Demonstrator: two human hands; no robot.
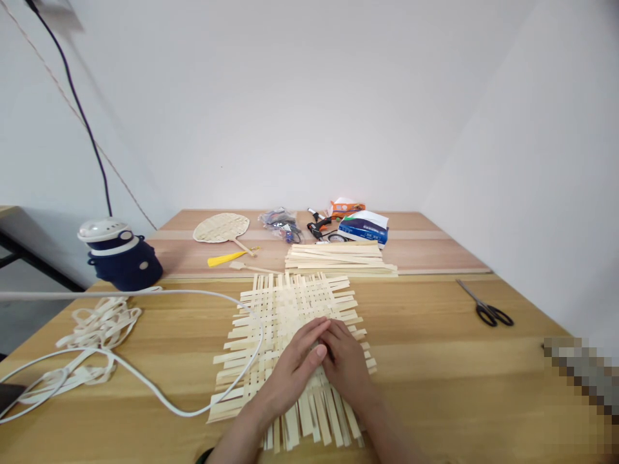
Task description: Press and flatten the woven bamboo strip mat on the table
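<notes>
A woven mat of pale bamboo strips (290, 309) lies flat on the wooden table (435, 361) in front of me. My left hand (297, 367) rests on its near middle, fingers stretched out flat and pointing right. My right hand (345, 361) lies beside it, touching it, fingers together and pressed down on the strips. Neither hand lifts anything. Loose strip ends stick out of the mat's near edge by my wrists.
A stack of spare bamboo strips (338, 259) lies behind the mat. Scissors (486, 306) are at the right. A white cable (145, 380) and white bands (97, 325) lie left, by a dark blue pot (120, 254). A woven fan (221, 228), boxes and tools sit far back.
</notes>
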